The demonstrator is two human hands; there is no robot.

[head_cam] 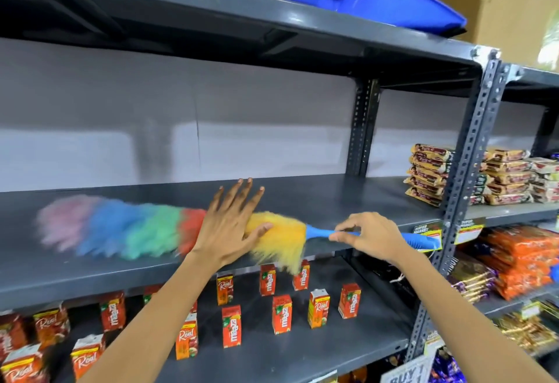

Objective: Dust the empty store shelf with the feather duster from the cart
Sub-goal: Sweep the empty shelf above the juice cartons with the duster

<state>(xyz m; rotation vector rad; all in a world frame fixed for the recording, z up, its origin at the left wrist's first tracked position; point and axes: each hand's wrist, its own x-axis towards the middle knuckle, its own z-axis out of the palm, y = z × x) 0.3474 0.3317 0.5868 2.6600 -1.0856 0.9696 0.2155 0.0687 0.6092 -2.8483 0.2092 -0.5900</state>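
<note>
On shelf (302, 201): dusting in progress. Right hand (369, 239) pinching duster (151, 231) handle; left hand (230, 225) spread open, touching feathers, gripping nothing. Next: sweep toward uncovered areas.

You can read "Real" on several juice cartons (224, 289) on the lower shelf, also "maaza" on others, e.g. carton (282, 314). Shelf-edge tags (427, 230) w/ "SUPER MARKET" at the top; rest too small. Bottom right, a sign (406, 372) starts "BUY 1", cut off. Snack packs on the right: print not legible.
</note>
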